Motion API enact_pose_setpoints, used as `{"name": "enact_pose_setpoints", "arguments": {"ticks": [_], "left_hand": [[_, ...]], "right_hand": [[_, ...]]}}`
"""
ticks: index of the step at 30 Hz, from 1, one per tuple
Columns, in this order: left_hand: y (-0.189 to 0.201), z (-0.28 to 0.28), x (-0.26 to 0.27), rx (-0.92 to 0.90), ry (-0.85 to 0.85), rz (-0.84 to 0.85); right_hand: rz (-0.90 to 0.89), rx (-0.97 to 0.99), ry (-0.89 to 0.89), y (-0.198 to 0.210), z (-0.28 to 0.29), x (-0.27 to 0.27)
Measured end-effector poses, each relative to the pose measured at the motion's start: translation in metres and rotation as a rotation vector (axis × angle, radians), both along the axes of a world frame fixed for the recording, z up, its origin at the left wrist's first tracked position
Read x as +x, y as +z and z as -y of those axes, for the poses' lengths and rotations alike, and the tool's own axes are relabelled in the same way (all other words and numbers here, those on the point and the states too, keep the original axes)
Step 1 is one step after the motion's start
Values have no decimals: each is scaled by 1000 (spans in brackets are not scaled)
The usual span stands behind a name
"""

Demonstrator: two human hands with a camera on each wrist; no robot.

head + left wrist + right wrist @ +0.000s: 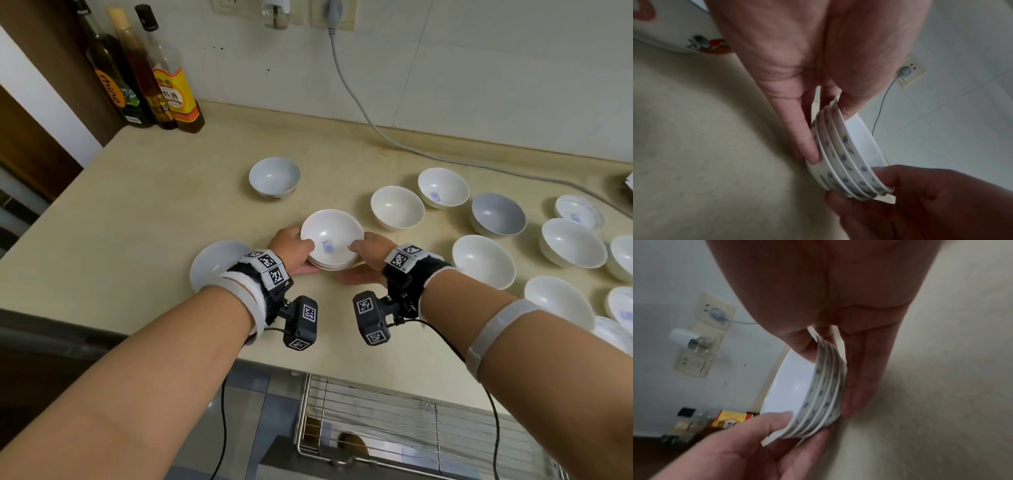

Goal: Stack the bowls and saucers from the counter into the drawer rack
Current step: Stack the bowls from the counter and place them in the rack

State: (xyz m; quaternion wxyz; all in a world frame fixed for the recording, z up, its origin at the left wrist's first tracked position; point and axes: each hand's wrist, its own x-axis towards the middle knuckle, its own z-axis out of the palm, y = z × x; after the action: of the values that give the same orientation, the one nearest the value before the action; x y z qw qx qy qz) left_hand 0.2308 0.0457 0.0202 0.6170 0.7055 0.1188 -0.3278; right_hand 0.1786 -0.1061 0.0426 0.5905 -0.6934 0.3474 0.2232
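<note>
Both hands on one stack of saucers (331,240) mid-worktop (154,205), near the front edge. Left hand (291,248) grips the stack's left side: thumb over the top rim, fingers (807,146) straight and pressed together under the base. Right hand (371,255) mirrors it on the right side, thumb on the rim, fingers (863,378) flat and together beneath. Wrist views show four nested saucers, white with blue dots on the outside, blue mark inside the top one. Cannot tell if the stack is lifted or touching the worktop. Loose white bowls all around: one painted bowl (274,178) behind-left, one white dish (214,263) partly hidden by the left wrist, a cluster of bowls (397,207) spread to the right with more saucers (579,210) at the far right. Wire drawer rack (411,428) is pulled out below the worktop's front edge. Three bottles (164,75) in the back-left corner, grey cable (359,102) running from a wall socket along the wall.
</note>
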Motion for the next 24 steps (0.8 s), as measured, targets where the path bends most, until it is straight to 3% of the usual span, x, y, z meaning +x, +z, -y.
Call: {"name": "enact_pose_setpoints", "arguments": {"ticks": [5, 10, 14, 17, 20, 22, 24], "left_hand": [[7, -8, -31, 53, -11, 51], [26, -12, -85, 78, 42, 112], [41, -13, -144, 149, 93, 149], [42, -18, -189, 106, 223, 96], [22, -29, -233, 145, 375, 27], [-14, -47, -261, 377, 400, 40], [-78, -77, -283, 627, 359, -32]], "right_hand": [[-47, 191, -117, 0, 4, -20], [-32, 156, 138, 9, 16, -51], [-25, 247, 271, 14, 21, -85], [-50, 332, 342, 7, 23, -112], [-97, 372, 419, -3, 21, -139], [-152, 385, 473, -13, 18, -160], [-203, 372, 534, -23, 14, -177]]}}
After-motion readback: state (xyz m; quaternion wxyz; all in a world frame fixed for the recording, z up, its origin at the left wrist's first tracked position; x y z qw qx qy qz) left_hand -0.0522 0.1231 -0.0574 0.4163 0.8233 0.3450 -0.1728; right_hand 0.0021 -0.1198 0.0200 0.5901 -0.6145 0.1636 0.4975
